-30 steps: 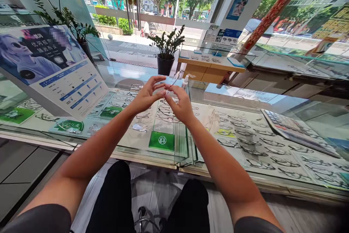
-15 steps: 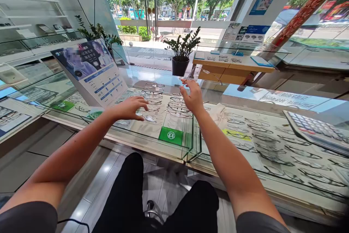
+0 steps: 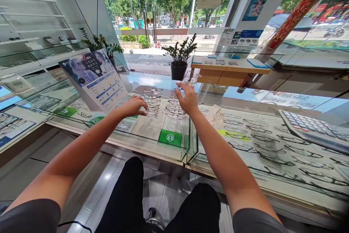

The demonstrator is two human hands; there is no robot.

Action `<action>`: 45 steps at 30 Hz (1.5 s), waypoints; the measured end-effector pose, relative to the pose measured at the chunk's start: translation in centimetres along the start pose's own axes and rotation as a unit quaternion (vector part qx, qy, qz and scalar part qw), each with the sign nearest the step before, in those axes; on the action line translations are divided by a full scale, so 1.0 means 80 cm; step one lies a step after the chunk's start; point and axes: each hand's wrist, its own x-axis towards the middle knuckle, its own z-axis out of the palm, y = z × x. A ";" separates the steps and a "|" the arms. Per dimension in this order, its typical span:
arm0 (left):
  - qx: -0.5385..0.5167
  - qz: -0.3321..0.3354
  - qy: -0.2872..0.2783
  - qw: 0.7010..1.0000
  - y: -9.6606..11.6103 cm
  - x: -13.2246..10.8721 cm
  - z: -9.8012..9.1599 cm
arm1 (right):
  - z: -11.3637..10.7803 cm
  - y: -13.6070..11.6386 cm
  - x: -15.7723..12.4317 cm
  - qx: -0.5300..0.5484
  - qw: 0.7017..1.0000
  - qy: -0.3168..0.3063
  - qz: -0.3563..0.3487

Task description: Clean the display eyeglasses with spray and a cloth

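Two bare hands of mine are held out over the glass-topped desk (image 3: 160,154). My right hand (image 3: 187,98) grips a thin, clear pair of glasses (image 3: 194,74) at its fingertips; which fingers pinch it is too small to tell. The pair of glasses is raised above the far side of the desk, its frame reaching up and to the right of my fingers, in front of the black pot (image 3: 178,70) with the leafy plant (image 3: 179,52). My left hand (image 3: 133,105) is loose, palm down, fingers parted and slightly bent, well apart from the right and above the display.

Under the glass, dark frames (image 3: 174,108) lie in a row between my hands, with a green card (image 3: 170,137) nearer to me. To the right of my right wrist are a crumpled pale cloth (image 3: 215,115), a yellow card (image 3: 233,135) and more rows of frames. A white-keyed keyboard (image 3: 308,122) rests farther right. Beyond my left hand a printed board (image 3: 106,89) leans back on the desk. My knees (image 3: 124,189), in black trousers, are below the desk's front edge.
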 end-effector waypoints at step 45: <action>0.090 -0.044 0.048 0.994 -0.077 0.176 -0.005 | -0.008 0.002 0.000 -0.026 0.999 -0.029 0.020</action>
